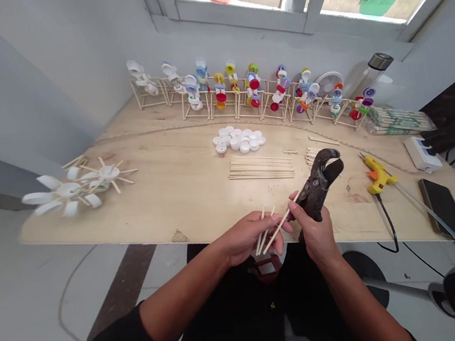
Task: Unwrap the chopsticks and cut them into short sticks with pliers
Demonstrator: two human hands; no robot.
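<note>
My left hand is closed on a few thin wooden sticks just over the table's front edge. One longer wooden stick slants from the left fingers up to my right hand, whose thumb and fingertip touch it. In that same right hand is a dark cutting tool, a pair of pruning shears, its curved jaws pointing up and apart. Beyond the hands lies a row of wooden sticks, with another bundle of sticks partly behind the shears' head.
White bottle caps cluster mid-table. Stick frames with coloured cap wheels line the back. Cap-and-stick wheels sit at left. A yellow glue gun, phone, power strip and bottle stand at right.
</note>
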